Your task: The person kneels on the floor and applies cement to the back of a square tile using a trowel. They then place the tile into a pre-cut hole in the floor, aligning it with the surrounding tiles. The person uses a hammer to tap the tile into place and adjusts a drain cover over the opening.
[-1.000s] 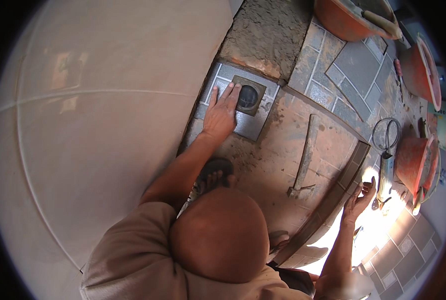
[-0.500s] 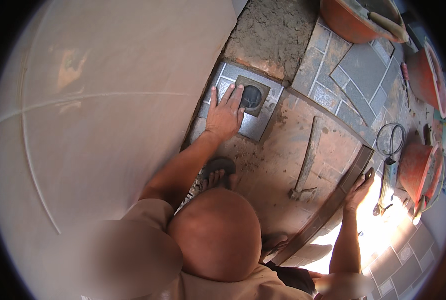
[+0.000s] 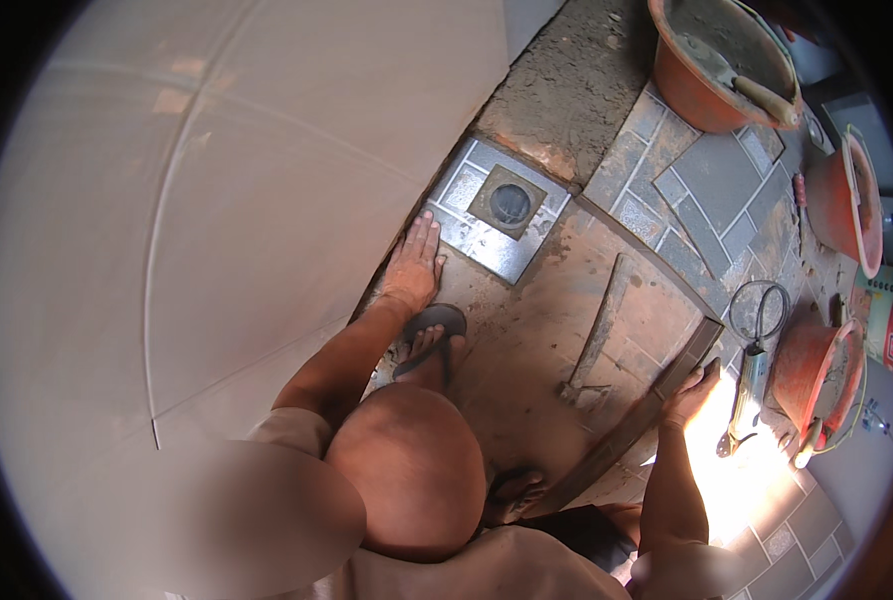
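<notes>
My left hand point(image 3: 413, 262) lies flat with its fingers stretched out, fingertips at the left corner of a grey patterned floor tile point(image 3: 490, 250). Nothing is held in it. Set in the tile is a square drain piece point(image 3: 485, 197) with a dark round opening point(image 3: 509, 204). My right hand point(image 3: 688, 395) rests at the edge of a long brown raised strip point(image 3: 630, 424), fingers extended and partly in glare. Between my hands a hammer point(image 3: 603, 325) with a worn wooden handle lies on the dusty floor.
Wet mortar point(image 3: 576, 80) covers the ground beyond the tile. On the right stand a mortar basin point(image 3: 681, 90) with a trowel point(image 3: 763, 100), and red buckets point(image 3: 834, 205). A corded power tool point(image 3: 749, 390) lies near my right hand. A pale wall point(image 3: 296, 200) rises at left.
My left hand has slid off the drain piece and tile face to the tile's near left corner, uncovering the drain. My right hand stays by the brown strip; the view has shifted.
</notes>
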The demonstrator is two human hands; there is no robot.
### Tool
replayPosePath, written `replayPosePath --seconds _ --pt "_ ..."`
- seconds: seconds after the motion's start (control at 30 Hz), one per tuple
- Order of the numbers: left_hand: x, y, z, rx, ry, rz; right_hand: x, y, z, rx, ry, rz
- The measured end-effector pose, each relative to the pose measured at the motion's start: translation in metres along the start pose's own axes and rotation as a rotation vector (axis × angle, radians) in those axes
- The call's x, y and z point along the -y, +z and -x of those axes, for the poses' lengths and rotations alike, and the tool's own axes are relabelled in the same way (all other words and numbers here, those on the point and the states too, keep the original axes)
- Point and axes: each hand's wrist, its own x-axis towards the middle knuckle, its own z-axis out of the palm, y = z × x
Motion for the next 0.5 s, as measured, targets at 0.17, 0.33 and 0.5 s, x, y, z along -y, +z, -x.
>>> replayPosePath --seconds 0.17,0.33,0.5 --pt "-0.012 -0.004 0.013 0.081 -0.095 -0.009 -0.019 0.003 -0.008 -0.003 -0.09 0.1" --pt "0.008 0.014 0.051 -0.033 -0.17 -0.062 -0.02 0.011 -0.011 -0.024 -0.155 0.023" --pt "0.02 -0.025 0.145 0.08 -0.236 0.344 0.024 0.017 -0.007 -0.037 -0.308 0.129"
